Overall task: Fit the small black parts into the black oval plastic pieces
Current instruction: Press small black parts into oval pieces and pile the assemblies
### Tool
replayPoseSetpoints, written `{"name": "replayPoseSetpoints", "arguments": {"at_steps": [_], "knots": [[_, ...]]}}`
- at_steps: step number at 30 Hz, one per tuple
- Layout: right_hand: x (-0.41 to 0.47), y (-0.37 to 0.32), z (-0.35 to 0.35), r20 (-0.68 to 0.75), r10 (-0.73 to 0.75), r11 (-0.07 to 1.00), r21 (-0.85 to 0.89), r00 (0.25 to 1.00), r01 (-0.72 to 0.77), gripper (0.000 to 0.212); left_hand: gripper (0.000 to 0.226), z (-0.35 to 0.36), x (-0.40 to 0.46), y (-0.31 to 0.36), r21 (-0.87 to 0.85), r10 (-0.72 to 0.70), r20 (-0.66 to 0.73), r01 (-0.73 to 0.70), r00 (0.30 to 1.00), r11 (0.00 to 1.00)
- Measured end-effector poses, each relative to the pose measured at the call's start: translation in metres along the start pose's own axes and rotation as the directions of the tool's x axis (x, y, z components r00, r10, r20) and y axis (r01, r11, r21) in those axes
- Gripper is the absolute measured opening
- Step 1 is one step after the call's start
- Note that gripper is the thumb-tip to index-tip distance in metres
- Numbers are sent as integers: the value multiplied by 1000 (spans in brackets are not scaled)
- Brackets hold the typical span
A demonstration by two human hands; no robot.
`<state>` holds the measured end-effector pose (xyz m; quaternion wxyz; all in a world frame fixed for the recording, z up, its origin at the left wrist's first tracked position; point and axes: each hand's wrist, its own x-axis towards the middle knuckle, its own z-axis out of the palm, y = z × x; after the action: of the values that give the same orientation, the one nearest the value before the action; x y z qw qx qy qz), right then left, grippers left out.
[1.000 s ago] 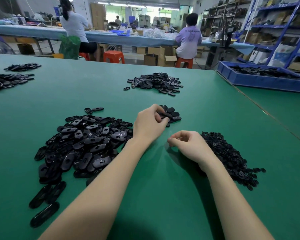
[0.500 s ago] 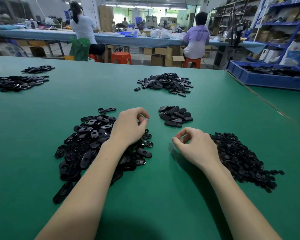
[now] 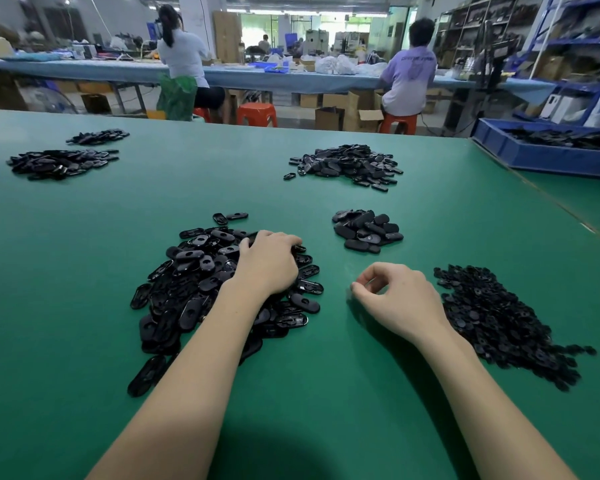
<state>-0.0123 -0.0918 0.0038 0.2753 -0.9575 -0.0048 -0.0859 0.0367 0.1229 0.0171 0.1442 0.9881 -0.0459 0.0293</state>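
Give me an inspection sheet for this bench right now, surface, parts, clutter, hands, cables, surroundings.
Surface: green table, flat, holding several piles.
Job's things: large pile of oval pieces left of centre; small parts pile at right; smaller stack of oval pieces ahead of the hands.
Clutter: three farther heaps, one at centre, two at far left; blue bin of black parts at right.
Hands: left hand rests on the large pile, fingers curled into it; right hand pinches thumb and forefinger together, contents too small to tell.
Cables: nothing seen on the table.
Surroundings: two seated people at a back bench, cardboard boxes, shelving.
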Motion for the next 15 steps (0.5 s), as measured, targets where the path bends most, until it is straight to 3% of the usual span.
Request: {"name": "replayPoseSetpoints", "arguments": {"at_steps": [11,15], "knots": [[-1,-2,-2,27,-5,1000,-10,1000,5,15,29,-5,-4,1,-120,-19,-263,-13,965,993],[-1,-2,-3,34,2,1000,-1,999,-2,15,23,-9,-5,3,-311,-65,-310,-36,949,950]]}}
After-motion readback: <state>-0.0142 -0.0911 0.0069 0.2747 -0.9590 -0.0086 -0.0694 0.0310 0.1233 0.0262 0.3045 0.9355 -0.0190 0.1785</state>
